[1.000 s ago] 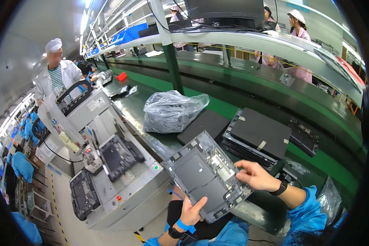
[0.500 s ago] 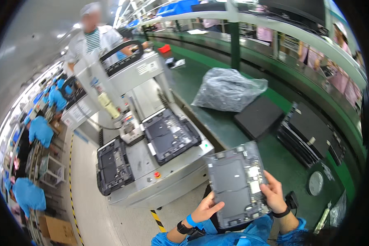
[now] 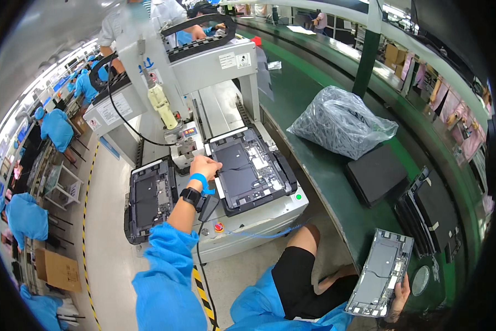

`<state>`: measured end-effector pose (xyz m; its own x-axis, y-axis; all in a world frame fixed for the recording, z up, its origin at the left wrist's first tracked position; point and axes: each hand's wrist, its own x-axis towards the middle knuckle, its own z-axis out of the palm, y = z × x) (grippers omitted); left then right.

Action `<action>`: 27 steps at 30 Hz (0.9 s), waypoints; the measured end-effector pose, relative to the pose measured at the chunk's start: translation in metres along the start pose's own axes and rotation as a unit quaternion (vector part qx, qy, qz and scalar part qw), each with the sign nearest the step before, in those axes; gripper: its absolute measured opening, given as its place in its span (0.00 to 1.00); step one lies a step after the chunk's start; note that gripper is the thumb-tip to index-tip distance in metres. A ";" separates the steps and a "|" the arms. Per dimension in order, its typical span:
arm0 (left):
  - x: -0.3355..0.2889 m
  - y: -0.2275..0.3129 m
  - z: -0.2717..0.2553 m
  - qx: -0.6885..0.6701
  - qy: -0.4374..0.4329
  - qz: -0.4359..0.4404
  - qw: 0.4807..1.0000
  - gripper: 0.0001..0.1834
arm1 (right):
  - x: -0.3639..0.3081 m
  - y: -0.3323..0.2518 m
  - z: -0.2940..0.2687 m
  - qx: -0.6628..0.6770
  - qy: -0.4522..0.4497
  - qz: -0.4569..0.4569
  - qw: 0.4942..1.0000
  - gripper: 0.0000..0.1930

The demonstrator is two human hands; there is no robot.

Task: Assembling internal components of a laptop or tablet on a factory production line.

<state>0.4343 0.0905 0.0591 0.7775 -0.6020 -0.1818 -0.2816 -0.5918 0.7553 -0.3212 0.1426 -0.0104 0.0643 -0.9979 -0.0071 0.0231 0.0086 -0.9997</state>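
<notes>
My left hand [image 3: 205, 167] reaches over the bench machine, its fingers drawn together at the left edge of an opened tablet-like device [image 3: 248, 165] that lies in a black fixture. Whether the fingertips grip that edge or something small is hidden. A second opened device [image 3: 151, 196] sits in the left-hand fixture. My right hand [image 3: 401, 298] holds another opened device [image 3: 381, 270] by its right edge, low at the right beside the green bench. Its dark panel and circuit boards face up. The left wrist bears a blue strap and a black watch.
The machine's screwdriver head [image 3: 161, 105] stands behind my left hand. A red button [image 3: 219, 227] is on its front. The green bench [image 3: 314, 165] holds a clear plastic bag [image 3: 342, 121], a black box [image 3: 377, 174] and stacked dark panels [image 3: 433, 212]. Co-workers sit at the left.
My left hand has let go of the held device and moved up and left to the machine. My right hand has carried that device to the right. My view has shifted.
</notes>
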 end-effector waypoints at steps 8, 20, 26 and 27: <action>0.030 -0.010 -0.009 -0.017 -0.047 -0.105 0.993 0.10 | 0.011 -0.032 0.052 0.024 0.013 0.013 1.000 0.34; 0.062 -0.014 -0.012 0.241 -0.197 -0.061 0.948 0.24 | 0.015 -0.007 0.052 0.084 0.022 0.024 0.996 0.32; 0.051 -0.013 -0.011 0.219 -0.165 -0.040 0.961 0.22 | 0.015 -0.011 0.051 0.069 0.028 0.024 0.997 0.32; 0.050 -0.015 -0.010 0.149 -0.136 -0.092 0.975 0.21 | 0.015 -0.014 0.051 0.067 0.031 0.025 0.997 0.32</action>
<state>0.4826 0.0746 0.0448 0.6640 -0.5662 -0.4884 -0.3331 -0.8088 0.4847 -0.2697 0.1305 0.0043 0.0066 -0.9980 -0.0621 0.1556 0.0624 -0.9858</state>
